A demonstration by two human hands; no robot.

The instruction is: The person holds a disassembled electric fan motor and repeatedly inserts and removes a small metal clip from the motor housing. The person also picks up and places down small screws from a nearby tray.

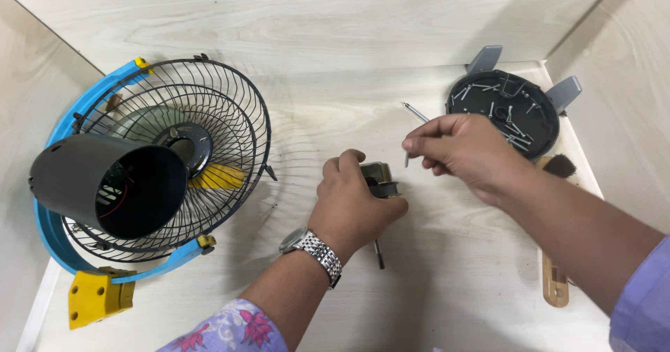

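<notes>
Left hand (352, 202) closed around motor (380, 180) at table (433, 303) centre, shaft (378, 254) poking out below the palm. Right hand (464, 150) pinches a screw (407, 158) just above the motor; screwdriver (414, 111) tip sticks out behind the fingers. Fan cage (230, 108) with black housing (105, 184) lies left. Black dish (502, 111) of screws sits far right, brush (556, 282) beside it.

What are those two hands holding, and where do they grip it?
Left hand wraps around a small metal fan motor, gripping its body. Right hand pinches a thin long metal screw near its lower end.
</notes>
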